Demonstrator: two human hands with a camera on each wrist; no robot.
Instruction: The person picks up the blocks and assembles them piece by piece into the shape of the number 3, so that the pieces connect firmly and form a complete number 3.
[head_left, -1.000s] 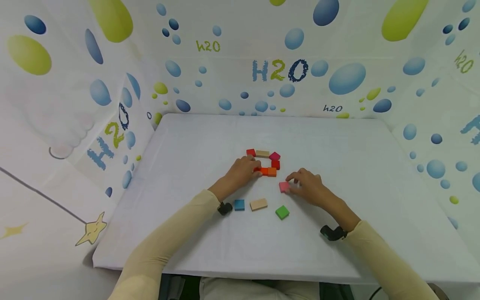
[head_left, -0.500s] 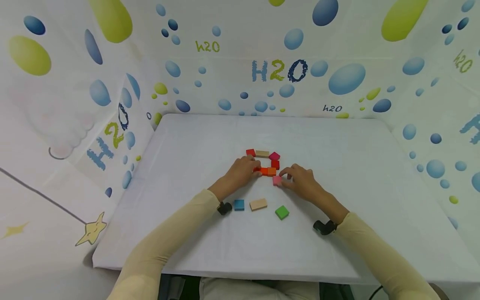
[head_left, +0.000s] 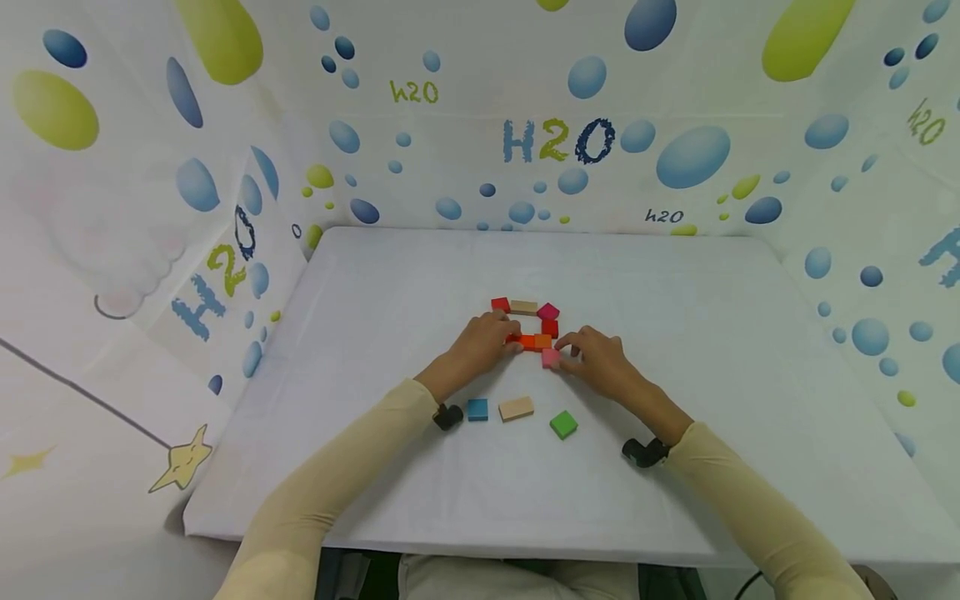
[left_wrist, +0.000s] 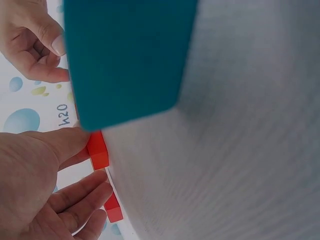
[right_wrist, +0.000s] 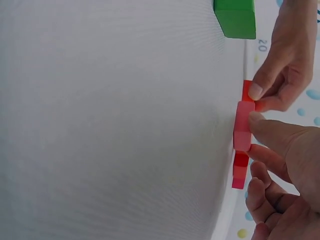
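My right hand pinches a pink block between thumb and index finger, just below the right end of an orange row. In the right wrist view the thumb presses the near side of the pink block. At the row's left end my left hand holds a red-orange block between thumb and fingers, partly covering it. An orange block forms the right end. Above stand a red block, a magenta pentagonal block, a wooden block and another red block.
Nearer the person lie a blue block, a second wooden block and a green block, spaced apart on the white table. Printed curtains border the table at the back and sides.
My right hand has slid the pink block left and slightly away from the person, up to the orange row's right end. The left hand has stayed in place.
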